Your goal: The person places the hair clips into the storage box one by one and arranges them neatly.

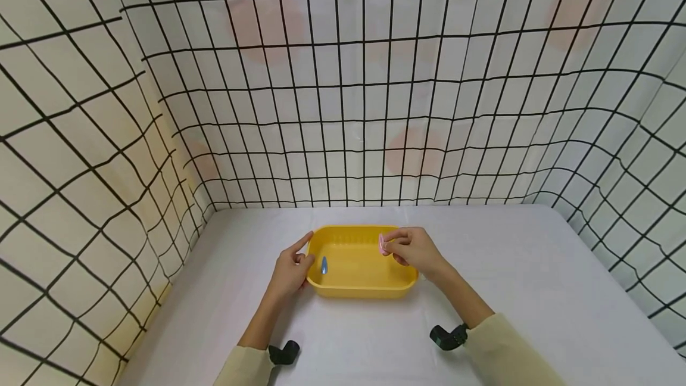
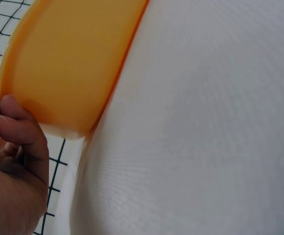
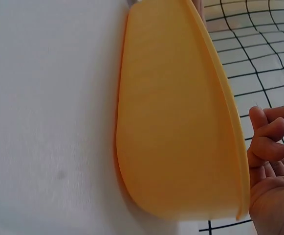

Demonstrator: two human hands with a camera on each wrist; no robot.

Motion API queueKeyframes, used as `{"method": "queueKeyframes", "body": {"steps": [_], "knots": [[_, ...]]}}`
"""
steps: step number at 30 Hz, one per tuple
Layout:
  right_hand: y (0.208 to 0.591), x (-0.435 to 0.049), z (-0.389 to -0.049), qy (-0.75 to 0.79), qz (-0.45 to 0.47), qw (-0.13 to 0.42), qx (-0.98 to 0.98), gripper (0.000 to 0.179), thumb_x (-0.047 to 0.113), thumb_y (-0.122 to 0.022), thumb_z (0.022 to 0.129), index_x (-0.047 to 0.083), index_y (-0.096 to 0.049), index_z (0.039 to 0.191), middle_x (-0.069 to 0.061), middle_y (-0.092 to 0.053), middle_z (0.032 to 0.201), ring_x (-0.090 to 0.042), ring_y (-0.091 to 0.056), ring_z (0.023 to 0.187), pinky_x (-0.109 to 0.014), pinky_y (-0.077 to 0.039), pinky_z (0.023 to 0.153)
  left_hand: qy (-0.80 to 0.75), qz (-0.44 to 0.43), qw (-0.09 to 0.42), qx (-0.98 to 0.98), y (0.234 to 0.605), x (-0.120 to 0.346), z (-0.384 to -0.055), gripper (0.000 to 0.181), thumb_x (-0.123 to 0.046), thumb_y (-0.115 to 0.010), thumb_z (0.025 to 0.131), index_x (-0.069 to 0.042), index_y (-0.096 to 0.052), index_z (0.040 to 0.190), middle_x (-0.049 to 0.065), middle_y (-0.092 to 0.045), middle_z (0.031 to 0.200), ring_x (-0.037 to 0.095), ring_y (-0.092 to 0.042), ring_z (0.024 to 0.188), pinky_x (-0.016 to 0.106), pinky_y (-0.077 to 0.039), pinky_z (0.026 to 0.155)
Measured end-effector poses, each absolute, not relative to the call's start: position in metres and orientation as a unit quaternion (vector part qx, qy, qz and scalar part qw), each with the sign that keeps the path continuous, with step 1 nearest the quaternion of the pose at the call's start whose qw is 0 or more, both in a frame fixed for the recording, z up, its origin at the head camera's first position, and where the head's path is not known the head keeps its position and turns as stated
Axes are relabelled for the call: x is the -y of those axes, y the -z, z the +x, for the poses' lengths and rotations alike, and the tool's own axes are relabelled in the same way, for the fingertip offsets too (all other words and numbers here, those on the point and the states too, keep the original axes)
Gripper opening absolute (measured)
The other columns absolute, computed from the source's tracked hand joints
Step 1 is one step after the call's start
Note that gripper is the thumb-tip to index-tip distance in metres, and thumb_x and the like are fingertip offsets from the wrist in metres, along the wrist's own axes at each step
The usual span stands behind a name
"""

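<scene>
A yellow plastic tray (image 1: 360, 292) with raised walls sits on the table. My left hand (image 1: 289, 270) grips its left end, thumb at the rim and index finger stretched along the outside; in the left wrist view, fingers (image 2: 22, 125) curl beside the wall. Over the tray's right part, my right hand (image 1: 415, 249) pinches a small pink hair clip (image 1: 382, 244) between thumb and fingertips. A blue hair clip (image 1: 324, 265), narrow and teardrop-shaped, lies inside the tray near the left wall. In the right wrist view, the tray wall (image 3: 181, 112) stands before the fingers, and the pink clip is hidden.
A white-covered table (image 1: 482, 255) lies under the tray. White cloth walls with a black grid (image 1: 364, 106) rise behind and on both sides. Black wrist cameras (image 1: 449, 336) are strapped to both forearms, near the pale sleeves.
</scene>
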State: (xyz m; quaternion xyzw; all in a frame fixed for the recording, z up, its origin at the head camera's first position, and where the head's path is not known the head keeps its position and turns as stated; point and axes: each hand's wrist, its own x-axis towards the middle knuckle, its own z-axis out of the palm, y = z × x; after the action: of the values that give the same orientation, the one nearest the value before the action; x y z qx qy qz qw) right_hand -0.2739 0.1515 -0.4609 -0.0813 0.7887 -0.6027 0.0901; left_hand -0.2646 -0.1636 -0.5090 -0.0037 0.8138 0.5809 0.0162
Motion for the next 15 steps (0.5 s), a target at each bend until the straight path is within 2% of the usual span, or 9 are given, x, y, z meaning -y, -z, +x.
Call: {"method": "queueKeyframes", "body": {"steps": [9, 15], "knots": [[0.468, -0.125, -0.279, 0.612, -0.082, 0.104, -0.78, 0.024, 0.012, -0.073, 0.093, -0.003, -0.073, 0.112, -0.01, -0.075, 0.082, -0.011, -0.049, 0.055, -0.018, -0.04, 0.052, -0.579, 0.002, 0.008, -0.815, 0.51, 0.164, -0.264, 0.06, -0.013, -0.062, 0.096, -0.028, -0.052, 0.153, 0.0, -0.046, 0.059, 0.015, -0.044, 0.039, 0.022, -0.041, 0.039], [0.472, -0.106, -0.282, 0.607, -0.071, 0.104, -0.785, 0.02, 0.011, -0.074, 0.091, -0.001, -0.075, 0.106, -0.007, -0.076, 0.08, -0.012, -0.05, 0.055, -0.02, -0.043, 0.053, -0.576, -0.003, 0.009, -0.817, 0.509, 0.163, -0.264, 0.059, -0.014, -0.062, 0.096, -0.029, -0.052, 0.153, -0.001, -0.046, 0.059, 0.015, -0.045, 0.039, 0.022, -0.042, 0.039]]}}
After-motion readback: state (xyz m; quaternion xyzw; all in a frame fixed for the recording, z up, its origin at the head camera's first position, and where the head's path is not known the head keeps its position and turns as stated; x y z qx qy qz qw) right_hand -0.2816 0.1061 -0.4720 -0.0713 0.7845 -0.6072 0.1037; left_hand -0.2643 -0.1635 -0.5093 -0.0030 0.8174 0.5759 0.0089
